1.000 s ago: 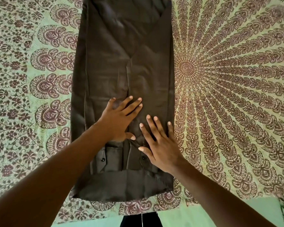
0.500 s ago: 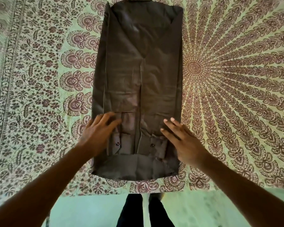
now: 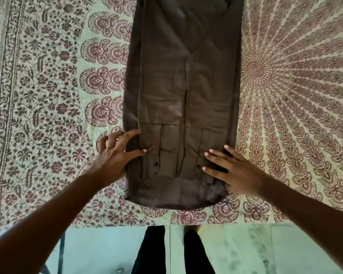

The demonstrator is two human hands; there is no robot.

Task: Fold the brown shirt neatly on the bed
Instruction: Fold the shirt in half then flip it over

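Dark brown cotton shirt (image 3: 182, 99), folded into long narrow strip, lies flat on green-and-maroon patterned bedspread (image 3: 48, 95), hem end nearest bed edge. Left hand (image 3: 115, 153) at shirt's left edge near hem, fingers curled round edge fold, thumb on top. Right hand (image 3: 232, 169) on shirt's right side near hem, fingers straight, spread, pressing cloth flat.

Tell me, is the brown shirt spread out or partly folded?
Partly folded: the shirt lies as a long narrow strip, both sides turned in, cuffs on top. Not yet folded lengthwise.
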